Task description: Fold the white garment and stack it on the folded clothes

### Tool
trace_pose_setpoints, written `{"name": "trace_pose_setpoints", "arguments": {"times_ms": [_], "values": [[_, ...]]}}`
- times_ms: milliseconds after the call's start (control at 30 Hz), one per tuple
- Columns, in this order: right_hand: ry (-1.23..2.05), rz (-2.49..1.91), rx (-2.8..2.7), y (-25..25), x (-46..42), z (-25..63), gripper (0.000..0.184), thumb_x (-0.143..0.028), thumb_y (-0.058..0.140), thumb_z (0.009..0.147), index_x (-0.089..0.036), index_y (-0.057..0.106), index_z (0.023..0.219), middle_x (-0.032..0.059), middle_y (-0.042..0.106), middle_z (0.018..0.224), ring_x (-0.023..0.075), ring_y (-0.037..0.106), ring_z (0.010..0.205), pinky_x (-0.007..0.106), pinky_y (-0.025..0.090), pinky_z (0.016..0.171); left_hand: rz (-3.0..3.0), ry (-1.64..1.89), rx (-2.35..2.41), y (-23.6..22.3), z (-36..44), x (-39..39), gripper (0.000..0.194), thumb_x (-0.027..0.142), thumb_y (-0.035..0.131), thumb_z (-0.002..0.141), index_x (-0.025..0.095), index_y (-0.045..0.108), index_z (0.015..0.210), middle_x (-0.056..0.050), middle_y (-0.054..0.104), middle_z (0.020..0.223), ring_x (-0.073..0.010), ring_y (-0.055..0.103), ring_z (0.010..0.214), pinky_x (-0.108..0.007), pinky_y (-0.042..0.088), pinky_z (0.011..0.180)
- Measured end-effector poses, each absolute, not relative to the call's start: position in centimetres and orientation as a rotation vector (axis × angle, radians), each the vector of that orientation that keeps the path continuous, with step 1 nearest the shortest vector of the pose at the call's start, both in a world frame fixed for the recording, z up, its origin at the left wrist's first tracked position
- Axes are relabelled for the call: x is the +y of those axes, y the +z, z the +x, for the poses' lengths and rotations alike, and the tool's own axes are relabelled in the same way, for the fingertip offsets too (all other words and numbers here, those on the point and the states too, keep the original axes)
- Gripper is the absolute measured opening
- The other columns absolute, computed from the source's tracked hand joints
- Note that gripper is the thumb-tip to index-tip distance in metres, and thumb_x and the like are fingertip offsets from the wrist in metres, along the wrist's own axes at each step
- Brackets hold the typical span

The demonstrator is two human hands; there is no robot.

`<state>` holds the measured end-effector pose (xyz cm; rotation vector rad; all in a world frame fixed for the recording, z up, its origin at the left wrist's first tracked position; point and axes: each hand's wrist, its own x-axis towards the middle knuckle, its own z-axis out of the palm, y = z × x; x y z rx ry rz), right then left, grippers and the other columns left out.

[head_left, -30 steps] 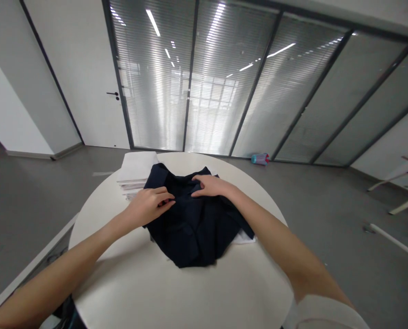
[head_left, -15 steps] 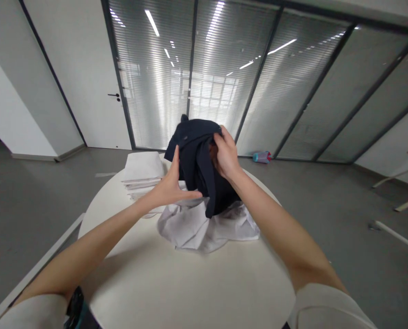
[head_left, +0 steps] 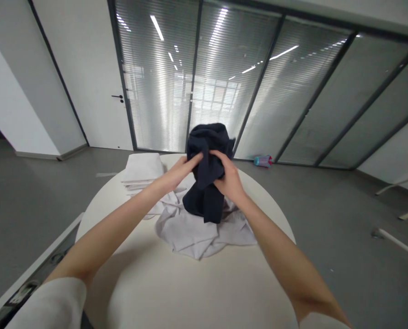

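A dark navy garment (head_left: 209, 137) is bunched up above the table, its lower end hanging over a crumpled pale garment (head_left: 197, 235). My left hand (head_left: 180, 173) grips it from the left, thumb on the near side and the other fingers hidden behind the fabric. On the right side my right hand (head_left: 229, 180) is closed on the same navy cloth, fingers curled into its folds. Which kind of garment it is cannot be made out. A stack of folded white cloth (head_left: 143, 169) lies to the left of my left hand.
Everything rests on a round white table (head_left: 190, 292). Beyond it stands a glass partition with blinds (head_left: 217, 91), beside a white door (head_left: 101, 114). A blue and pink striped object (head_left: 262, 161) lies on the grey floor. Pale furniture legs (head_left: 399, 244) show at the right.
My left hand has gone from spread beside the navy garment to gripping it. The garment has turned and bunched between both hands, and my right hand has moved slightly lower.
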<state>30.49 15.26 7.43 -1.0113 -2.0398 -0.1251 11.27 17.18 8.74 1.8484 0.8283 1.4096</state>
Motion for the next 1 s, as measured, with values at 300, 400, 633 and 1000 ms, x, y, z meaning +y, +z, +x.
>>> {"name": "trace_pose_setpoints", "arguments": {"times_ms": [300,400,633,1000], "values": [[0.073,-1.802,-2.606,3.1,17.3,34.9,0.078,-0.055,0.072,0.079,-0.03,0.047,0.148,0.0176,0.049,0.146,0.042,0.053,0.125,0.054,0.046,0.099,2.67,0.503,1.645,5.6,-0.9,19.5,0.054,0.051,0.065,0.083,0.021,0.066,0.127,-0.013,0.064,0.128,-0.0331,0.057,0.12,-0.044,0.043,0.103],[-0.188,-1.749,-2.43,3.5,17.2,33.8,0.064,-0.067,0.058,0.087,-0.026,0.062,0.136,0.0174,0.043,0.15,0.0427,0.041,0.136,0.059,0.033,0.109,2.554,0.238,1.771,4.3,-4.4,21.0,0.056,0.049,0.067,0.079,0.024,0.066,0.128,-0.01,0.064,0.131,-0.0289,0.061,0.115,-0.034,0.046,0.098],[-0.189,-1.251,-2.373,4.7,17.0,29.1,0.034,-0.044,0.056,0.096,-0.024,0.07,0.119,0.0116,0.053,0.138,0.0302,0.05,0.128,0.048,0.039,0.109,2.379,0.358,1.827,2.8,-7.7,22.3,0.031,0.045,0.056,0.086,0.028,0.075,0.105,-0.002,0.071,0.123,-0.0247,0.064,0.113,-0.026,0.047,0.09],[0.929,-1.071,-1.975,4.0,18.2,21.5,0.07,-0.053,0.067,0.086,-0.02,0.046,0.144,0.0132,0.061,0.129,0.0209,0.066,0.101,0.036,0.054,0.089,2.546,1.162,2.282,9.2,-1.5,18.9,0.044,0.041,0.028,0.104,0.018,0.065,0.109,-0.015,0.069,0.107,-0.0291,0.067,0.089,-0.034,0.041,0.071]]}}
